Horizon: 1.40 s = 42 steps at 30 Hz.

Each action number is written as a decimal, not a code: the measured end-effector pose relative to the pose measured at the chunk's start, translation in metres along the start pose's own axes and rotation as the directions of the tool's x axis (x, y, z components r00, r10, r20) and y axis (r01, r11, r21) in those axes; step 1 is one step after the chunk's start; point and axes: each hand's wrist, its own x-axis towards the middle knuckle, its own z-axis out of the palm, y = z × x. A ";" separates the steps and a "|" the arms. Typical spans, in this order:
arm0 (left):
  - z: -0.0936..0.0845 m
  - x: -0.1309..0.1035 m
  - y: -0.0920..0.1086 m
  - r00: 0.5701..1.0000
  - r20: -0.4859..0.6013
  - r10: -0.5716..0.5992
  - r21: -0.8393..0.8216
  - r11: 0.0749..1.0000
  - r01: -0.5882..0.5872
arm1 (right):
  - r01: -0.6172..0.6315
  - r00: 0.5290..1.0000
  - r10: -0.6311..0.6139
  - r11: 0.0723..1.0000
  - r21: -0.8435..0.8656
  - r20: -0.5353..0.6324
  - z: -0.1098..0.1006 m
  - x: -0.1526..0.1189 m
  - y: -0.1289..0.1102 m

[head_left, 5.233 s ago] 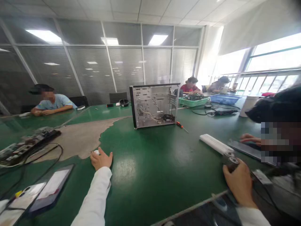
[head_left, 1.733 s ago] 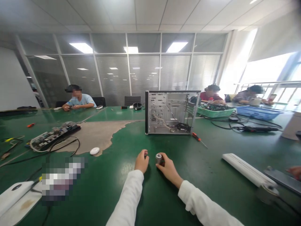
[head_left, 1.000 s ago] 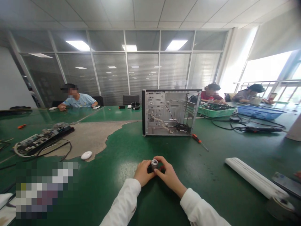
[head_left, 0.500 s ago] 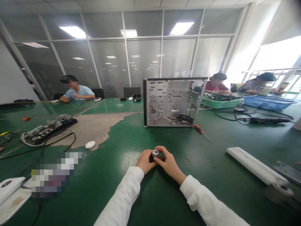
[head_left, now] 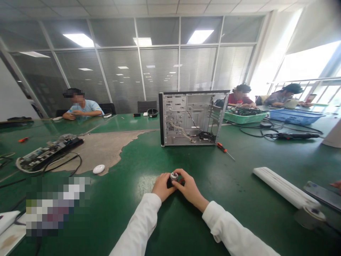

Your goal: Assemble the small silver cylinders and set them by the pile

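In the middle of the head view, a small cylindrical part (head_left: 174,176) with a silvery round top and a dark lower side stands between both hands, low over the green table (head_left: 149,227). My left hand (head_left: 162,187) closes around its left side. From the right, my right hand (head_left: 189,185) pinches it between thumb and fingers near the top. A bit of red shows under the right fingers, too small to name. The part's underside is hidden by my hands. Beyond them stands an open computer case (head_left: 193,119), with a red-handled screwdriver (head_left: 225,151) at its right corner.
A white disc (head_left: 98,169) and an opened power strip (head_left: 50,151) with cables lie left. At right are a long white bar (head_left: 282,185), a phone (head_left: 323,195), a green basket (head_left: 243,118) and a blue basket (head_left: 295,116). Three people sit across the table.
The camera view has shifted slightly, so the scene sits a little lower and further left. Both hands keep their hold on the cylindrical part with little visible movement.
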 end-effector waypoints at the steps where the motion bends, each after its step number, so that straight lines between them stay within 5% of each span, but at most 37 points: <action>1: -0.001 0.000 0.001 1.000 0.006 -0.007 0.000 1.000 0.007 | -0.005 1.000 0.005 1.000 0.000 -0.010 0.000 0.000 0.001; 13: -0.003 -0.001 0.003 0.999 -0.008 -0.045 -0.070 0.997 0.045 | -0.050 0.998 0.052 0.997 0.064 -0.031 -0.001 0.001 -0.002; 24: -0.008 -0.001 0.001 0.993 -0.032 -0.112 -0.378 0.921 0.092 | -0.188 0.975 0.217 0.924 0.334 -0.050 0.000 0.004 0.014; 28: -0.008 0.001 0.001 0.979 -0.100 -0.178 -0.471 0.875 0.111 | -0.305 0.924 0.382 0.753 0.584 -0.010 0.003 0.001 0.015; 35: -0.013 -0.003 0.023 0.925 -0.359 -0.124 -0.342 0.940 -0.007 | -0.431 0.780 0.570 0.189 0.882 0.259 0.013 -0.004 0.008; 38: -0.016 -0.004 0.031 0.916 -0.392 -0.083 -0.309 0.950 -0.047 | -0.477 0.753 0.551 0.079 0.876 0.360 0.014 -0.004 0.007; 42: -0.018 -0.003 0.035 0.919 -0.389 -0.057 -0.277 0.959 -0.057 | -0.554 0.729 0.511 0.051 0.831 0.455 0.012 -0.004 0.004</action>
